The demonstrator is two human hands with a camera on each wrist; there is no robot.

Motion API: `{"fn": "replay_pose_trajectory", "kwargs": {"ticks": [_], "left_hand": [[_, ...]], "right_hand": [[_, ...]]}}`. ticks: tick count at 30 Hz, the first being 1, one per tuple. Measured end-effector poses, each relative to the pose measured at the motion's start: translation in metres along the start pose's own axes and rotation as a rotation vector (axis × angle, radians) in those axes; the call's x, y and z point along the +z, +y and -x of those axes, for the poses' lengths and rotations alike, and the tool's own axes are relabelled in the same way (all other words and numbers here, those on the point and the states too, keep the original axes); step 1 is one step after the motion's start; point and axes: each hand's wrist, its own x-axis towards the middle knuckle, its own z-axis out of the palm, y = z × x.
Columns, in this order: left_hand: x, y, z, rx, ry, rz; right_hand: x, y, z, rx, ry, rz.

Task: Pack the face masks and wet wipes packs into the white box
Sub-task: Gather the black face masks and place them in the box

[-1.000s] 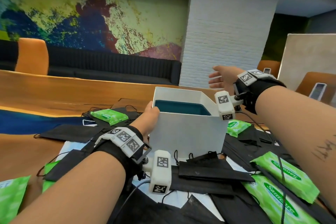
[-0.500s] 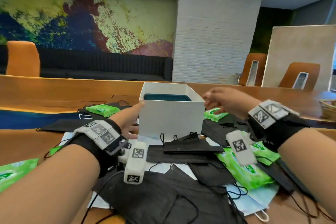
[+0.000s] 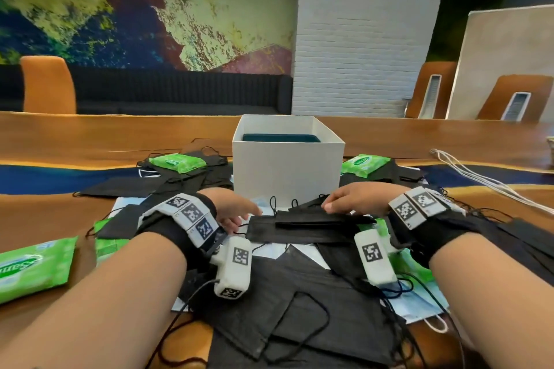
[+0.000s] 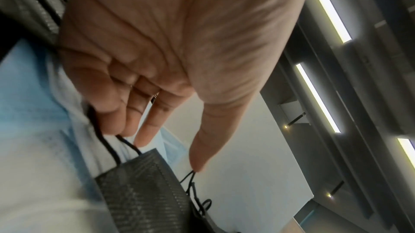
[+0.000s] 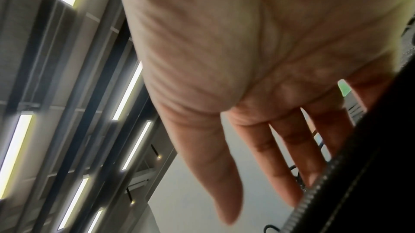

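Observation:
The white box (image 3: 286,174) stands open-topped in the middle of the table, a dark teal surface showing inside. In front of it lies a stack of black face masks (image 3: 302,226). My left hand (image 3: 236,213) hovers at the stack's left end with fingers straight; in the left wrist view the fingertips (image 4: 141,141) are just above a black mask (image 4: 139,189) and its ear loops. My right hand (image 3: 344,202) reaches over the stack's right end, fingers (image 5: 289,165) extended beside a black mask edge (image 5: 350,174). Green wet wipes packs (image 3: 177,162) (image 3: 364,164) flank the box.
More black masks (image 3: 299,317) and a light blue mask (image 3: 419,308) cover the near table. Another green wipes pack (image 3: 33,266) lies at the far left. White cords (image 3: 479,180) trail at the right. Orange chairs (image 3: 48,84) and a dark sofa stand behind the wooden table.
Both hands have left the box and come down toward me onto the mask stack in front of it. The box now stands alone on the table.

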Motion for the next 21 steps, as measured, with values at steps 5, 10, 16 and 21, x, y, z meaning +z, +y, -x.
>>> {"fn": "replay_pose_trajectory", "kwargs": {"ticks": [5,10,16,21], "left_hand": [[-0.001,-0.005,-0.006,0.047,0.049,-0.253],[-0.004,-0.007,-0.012,0.110,0.053,-0.421],[-0.004,-0.016,-0.025,0.211,-0.071,0.179],[-0.007,-0.020,-0.024,0.362,0.013,0.431]], "right_hand": [[0.005,0.000,-0.007,0.003,0.023,0.135],[0.010,0.007,-0.016,-0.040,0.004,0.060],[0.011,0.019,-0.016,-0.134,0.139,-0.079],[0.012,0.021,-0.012,-0.352,0.219,-0.808]]}}
